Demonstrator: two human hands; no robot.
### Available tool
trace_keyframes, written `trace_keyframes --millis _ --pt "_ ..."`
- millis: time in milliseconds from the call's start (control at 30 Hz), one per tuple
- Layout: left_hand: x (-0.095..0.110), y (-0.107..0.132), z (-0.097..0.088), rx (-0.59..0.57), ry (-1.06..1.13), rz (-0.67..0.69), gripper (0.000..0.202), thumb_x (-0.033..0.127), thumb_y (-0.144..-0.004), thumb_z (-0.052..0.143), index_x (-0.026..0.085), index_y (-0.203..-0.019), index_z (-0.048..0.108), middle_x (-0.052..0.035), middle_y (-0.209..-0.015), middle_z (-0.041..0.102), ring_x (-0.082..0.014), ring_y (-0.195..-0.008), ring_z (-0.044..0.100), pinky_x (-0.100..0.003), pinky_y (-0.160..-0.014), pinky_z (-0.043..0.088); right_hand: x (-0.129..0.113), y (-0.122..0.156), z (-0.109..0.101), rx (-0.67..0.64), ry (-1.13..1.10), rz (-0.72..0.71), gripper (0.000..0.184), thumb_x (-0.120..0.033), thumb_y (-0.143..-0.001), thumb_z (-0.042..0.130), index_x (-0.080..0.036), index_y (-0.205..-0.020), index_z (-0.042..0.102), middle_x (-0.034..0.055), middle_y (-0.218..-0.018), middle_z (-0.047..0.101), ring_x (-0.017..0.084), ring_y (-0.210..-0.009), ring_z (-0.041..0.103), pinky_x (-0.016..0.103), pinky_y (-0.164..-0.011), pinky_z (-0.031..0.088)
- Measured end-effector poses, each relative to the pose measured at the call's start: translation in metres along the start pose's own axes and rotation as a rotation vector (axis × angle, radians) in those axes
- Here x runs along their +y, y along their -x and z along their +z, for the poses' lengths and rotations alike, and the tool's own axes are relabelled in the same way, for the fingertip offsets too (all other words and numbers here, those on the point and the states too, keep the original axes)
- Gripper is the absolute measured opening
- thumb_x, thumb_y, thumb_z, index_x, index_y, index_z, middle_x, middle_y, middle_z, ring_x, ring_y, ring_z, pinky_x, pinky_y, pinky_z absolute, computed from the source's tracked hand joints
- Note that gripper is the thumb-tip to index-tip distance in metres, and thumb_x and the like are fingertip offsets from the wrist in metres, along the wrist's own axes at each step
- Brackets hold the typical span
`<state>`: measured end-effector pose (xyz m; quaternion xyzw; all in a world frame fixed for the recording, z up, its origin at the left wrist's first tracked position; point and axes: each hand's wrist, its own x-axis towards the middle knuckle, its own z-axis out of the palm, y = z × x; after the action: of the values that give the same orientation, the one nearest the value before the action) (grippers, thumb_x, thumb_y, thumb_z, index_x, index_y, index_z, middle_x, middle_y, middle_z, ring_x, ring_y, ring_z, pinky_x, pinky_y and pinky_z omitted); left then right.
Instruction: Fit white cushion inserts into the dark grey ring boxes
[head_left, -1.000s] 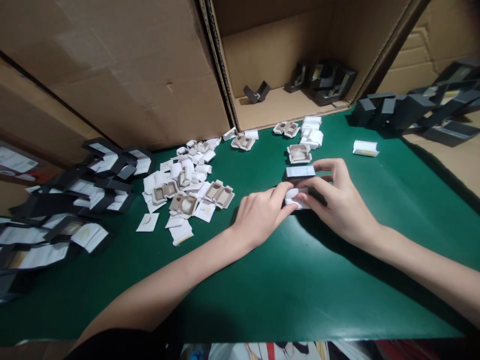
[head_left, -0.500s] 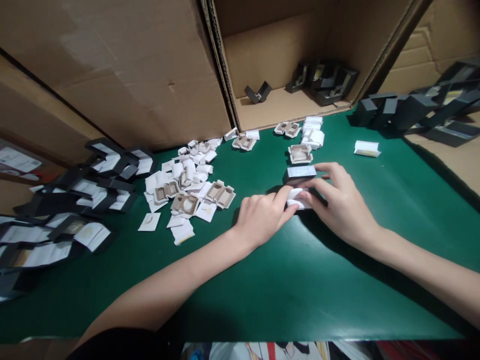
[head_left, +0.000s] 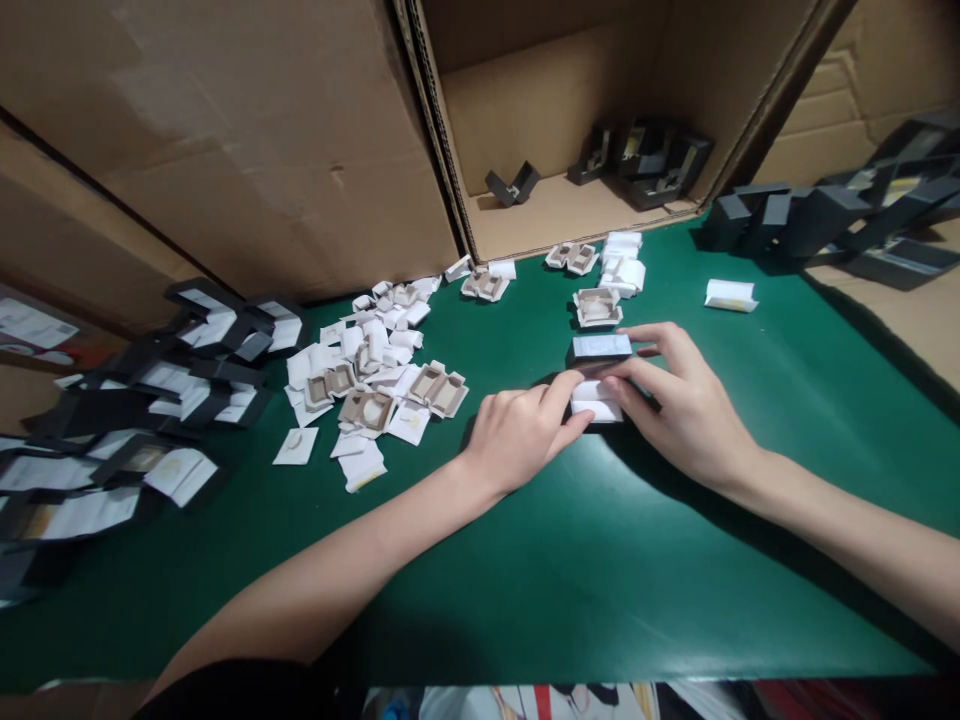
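Note:
Both hands meet over a small black hinged box (head_left: 600,349) on the green table (head_left: 525,560). My left hand (head_left: 521,432) has its fingers curled, the fingertips pinching a white insert (head_left: 596,401) at the box's near half. My right hand (head_left: 686,405) wraps the box from the right, thumb and fingers pressing on the same insert and the box's raised lid. The base of the box is mostly hidden under the fingers.
A heap of white and tan paper inserts (head_left: 375,370) lies left of my hands, more inserts (head_left: 600,285) behind them. Open black boxes (head_left: 150,400) pile at the left, others (head_left: 825,215) at the right. A cardboard carton (head_left: 570,190) behind holds several black boxes. One white piece (head_left: 730,295) lies alone.
Hardly anything moved. My fingers shifted slightly on the white insert, pressing it flatter into the box's near half.

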<state>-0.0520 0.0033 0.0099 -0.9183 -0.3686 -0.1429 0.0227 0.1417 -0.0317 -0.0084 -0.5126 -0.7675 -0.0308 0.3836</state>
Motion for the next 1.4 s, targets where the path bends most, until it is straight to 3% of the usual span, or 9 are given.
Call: trace_keyframes --millis 267,433,667,767,933,1100,1267,1400 --pt "-0.002 0.0 0.004 -0.038 0.009 -0.002 0.042 0.047 -0.093 0.032 0.022 -0.12 0.054 -0.0005 -0.076 0.068 -0.0076 -0.062 0.061 -0.016 -0.053 0.034 -0.002 -0.001 -0.001 -0.012 0.118 -0.031 0.011 -0.019 -0.089 0.053 -0.017 -0.091 0.063 0.0156 -0.114 0.052 0.03 -0.106 0.051 0.045 -0.08 0.048" --pt "0.002 -0.002 -0.003 -0.15 0.0 -0.059 0.045 0.05 -0.092 0.03 0.026 -0.126 0.047 -0.0002 -0.08 0.069 -0.0117 -0.067 0.065 -0.015 -0.053 0.034 -0.002 0.0 0.004 -0.031 0.187 -0.03 0.01 -0.02 -0.09 0.049 -0.016 -0.089 0.057 0.0184 -0.114 0.049 0.033 -0.111 0.047 0.047 -0.082 0.048" --pt "0.0 -0.007 -0.006 -0.279 -0.003 -0.034 0.049 0.056 -0.091 0.028 0.027 -0.126 0.045 -0.0017 -0.084 0.068 -0.0122 -0.067 0.064 -0.017 -0.058 0.04 -0.001 0.003 0.01 -0.044 0.193 -0.019 0.008 -0.021 -0.091 0.046 -0.017 -0.09 0.054 0.0178 -0.12 0.047 0.033 -0.115 0.046 0.046 -0.083 0.047" --pt "0.0 -0.005 -0.002 -0.238 -0.008 0.0 0.052 0.058 -0.091 0.025 0.026 -0.125 0.046 -0.0016 -0.079 0.068 -0.0107 -0.063 0.063 -0.015 -0.056 0.037 -0.003 0.001 0.008 -0.041 0.235 -0.026 0.011 -0.021 -0.092 0.046 -0.017 -0.087 0.055 0.0177 -0.117 0.05 0.033 -0.115 0.047 0.045 -0.08 0.047" --pt "0.0 0.0 0.004 -0.063 -0.022 0.05 0.047 0.055 -0.092 0.028 0.023 -0.115 0.055 0.0003 -0.074 0.066 -0.0081 -0.066 0.064 -0.016 -0.05 0.027 -0.005 -0.001 0.003 -0.029 0.246 -0.036 0.011 -0.021 -0.091 0.049 -0.016 -0.087 0.058 0.0172 -0.114 0.054 0.032 -0.111 0.049 0.044 -0.078 0.046" --pt "-0.002 0.004 0.006 0.094 -0.028 0.104 0.045 0.052 -0.091 0.035 0.021 -0.116 0.056 -0.0009 -0.082 0.066 -0.0061 -0.073 0.064 -0.015 -0.054 0.033 -0.007 -0.002 0.0 -0.017 0.27 -0.053 0.011 -0.019 -0.091 0.05 -0.018 -0.086 0.06 0.015 -0.11 0.055 0.031 -0.112 0.05 0.042 -0.077 0.045" --pt "-0.003 0.004 0.005 0.112 -0.032 0.128 0.04 0.048 -0.091 0.038 0.024 -0.117 0.055 0.0008 -0.083 0.066 -0.0045 -0.074 0.064 -0.014 -0.055 0.035 -0.006 -0.001 -0.003 0.037 0.272 -0.098 0.014 -0.022 -0.09 0.055 -0.018 -0.08 0.064 0.0145 -0.111 0.055 0.031 -0.111 0.051 0.041 -0.076 0.044" --pt "-0.003 0.004 0.006 0.115 -0.02 0.126 0.038 0.047 -0.091 0.039 0.023 -0.115 0.057 0.0014 -0.083 0.067 -0.0058 -0.073 0.065 -0.015 -0.054 0.035 0.002 -0.004 -0.006 0.052 0.193 -0.182 0.006 -0.021 -0.087 0.061 -0.02 -0.086 0.066 0.0121 -0.116 0.058 0.028 -0.107 0.054 0.04 -0.077 0.044"
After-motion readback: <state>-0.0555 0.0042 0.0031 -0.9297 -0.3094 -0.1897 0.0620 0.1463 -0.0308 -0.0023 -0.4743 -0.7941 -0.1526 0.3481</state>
